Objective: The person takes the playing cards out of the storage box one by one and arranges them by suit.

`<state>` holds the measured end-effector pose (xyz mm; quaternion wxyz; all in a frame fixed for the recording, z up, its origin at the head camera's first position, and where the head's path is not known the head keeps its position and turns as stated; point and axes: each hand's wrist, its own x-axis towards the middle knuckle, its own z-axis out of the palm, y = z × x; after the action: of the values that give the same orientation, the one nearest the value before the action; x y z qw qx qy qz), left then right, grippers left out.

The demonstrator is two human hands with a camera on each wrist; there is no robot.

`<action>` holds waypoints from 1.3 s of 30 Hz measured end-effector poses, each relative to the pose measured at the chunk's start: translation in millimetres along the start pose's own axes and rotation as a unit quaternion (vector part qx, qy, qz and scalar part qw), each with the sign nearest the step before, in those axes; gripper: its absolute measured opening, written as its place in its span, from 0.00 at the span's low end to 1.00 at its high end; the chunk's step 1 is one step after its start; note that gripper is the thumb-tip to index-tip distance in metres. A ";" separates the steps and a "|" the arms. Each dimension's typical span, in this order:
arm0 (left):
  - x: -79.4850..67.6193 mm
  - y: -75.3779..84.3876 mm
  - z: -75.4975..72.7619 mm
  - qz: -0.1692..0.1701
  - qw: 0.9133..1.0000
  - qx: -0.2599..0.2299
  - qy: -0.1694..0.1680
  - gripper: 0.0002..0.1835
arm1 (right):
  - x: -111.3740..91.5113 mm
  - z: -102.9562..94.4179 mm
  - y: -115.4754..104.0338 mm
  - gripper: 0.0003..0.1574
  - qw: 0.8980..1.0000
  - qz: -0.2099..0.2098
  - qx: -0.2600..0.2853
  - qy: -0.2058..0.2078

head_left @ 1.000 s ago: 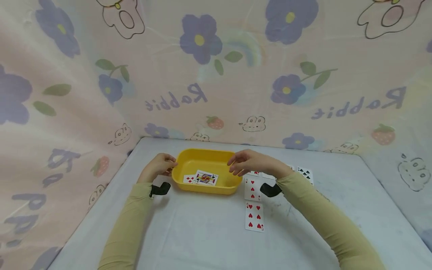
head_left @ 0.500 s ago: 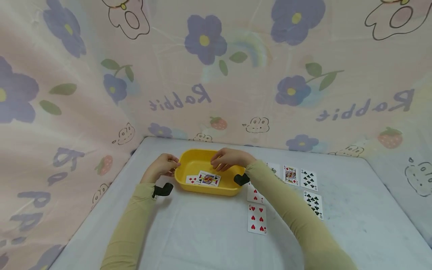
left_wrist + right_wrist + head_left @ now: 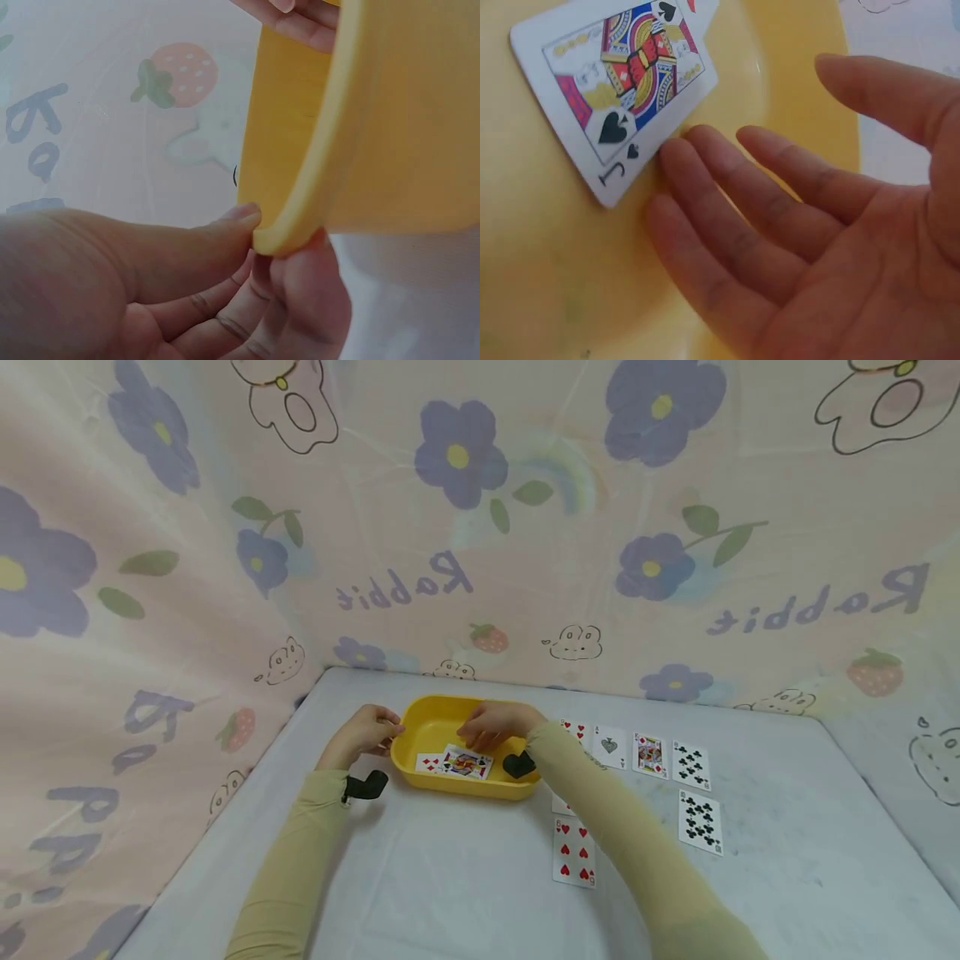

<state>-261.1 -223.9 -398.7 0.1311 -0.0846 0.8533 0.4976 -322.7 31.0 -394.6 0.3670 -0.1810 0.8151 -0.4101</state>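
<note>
A yellow plastic tray (image 3: 468,787) stands on the table. Inside it lie a jack of spades (image 3: 468,762) and, partly beneath that, a diamond card (image 3: 428,763). My left hand (image 3: 362,737) pinches the tray's left rim; in the left wrist view the thumb (image 3: 238,216) lies on top and the fingers below the edge. My right hand (image 3: 495,725) reaches into the tray with nothing in it. Its fingers (image 3: 739,225) are extended, fingertips close beside the edge of the jack (image 3: 622,82), and the thumb is held apart.
To the tray's right, playing cards lie face up in rows: an ace of spades (image 3: 609,747), a king of diamonds (image 3: 649,755), club cards (image 3: 701,821) and a six of hearts (image 3: 574,852). The right forearm covers part of them. A patterned curtain (image 3: 420,527) rises behind the table.
My right hand has moved left from the tray's right rim and down into the tray, towards the jack. My left hand has stayed at the rim, and the view has shifted slightly.
</note>
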 end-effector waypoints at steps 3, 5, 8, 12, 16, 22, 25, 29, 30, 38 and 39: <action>-0.3 -0.5 0.0 0.002 1.000 0.000 0.001 0.14 | 0.2 2.9 1.1 0.22 1.000 -0.001 0.002 -0.002; -0.5 -0.6 -0.2 0.004 1.000 0.000 0.000 0.14 | 1.1 4.2 1.9 0.21 1.000 -0.003 0.001 -0.008; -0.9 -0.3 -0.5 0.006 1.000 -0.001 -0.003 0.14 | 1.9 5.6 2.1 0.20 1.000 -0.003 0.003 -0.018; -0.8 0.4 -0.4 0.006 1.000 -0.003 -0.006 0.14 | 1.4 6.5 0.4 0.20 1.000 -0.001 -0.007 -0.028; -0.2 0.0 -0.1 0.005 1.000 -0.009 -0.006 0.14 | 0.3 6.5 -2.8 0.20 0.999 0.000 -0.034 -0.037; -0.2 -0.9 0.8 0.007 1.000 -0.012 -0.006 0.14 | -1.3 4.7 -6.0 0.11 0.995 -0.004 -0.088 -0.051; 0.0 -1.4 0.3 0.008 1.000 -0.012 -0.005 0.14 | -1.1 4.2 -6.1 0.08 0.993 0.000 -0.102 -0.060; 0.2 -1.4 -0.1 0.011 1.000 -0.011 -0.004 0.14 | -0.9 3.8 -4.3 0.06 0.989 -0.003 -0.133 -0.059; 0.2 -1.4 0.1 0.011 1.000 -0.011 -0.003 0.14 | -1.0 3.7 -3.7 0.05 0.988 -0.005 -0.141 -0.057; 0.0 -2.9 1.6 0.014 1.000 -0.004 0.001 0.14 | -10.1 -2.9 -4.2 0.09 0.987 -0.012 -0.160 0.005; 0.2 -2.9 1.5 0.013 1.000 -0.005 0.002 0.14 | -12.2 -5.2 -4.2 0.10 0.988 -0.013 -0.153 0.012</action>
<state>-260.2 -224.0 -401.9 0.1225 -0.0752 0.8523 0.5030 -318.5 38.6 -383.7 0.3196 -0.2407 0.8701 -0.2877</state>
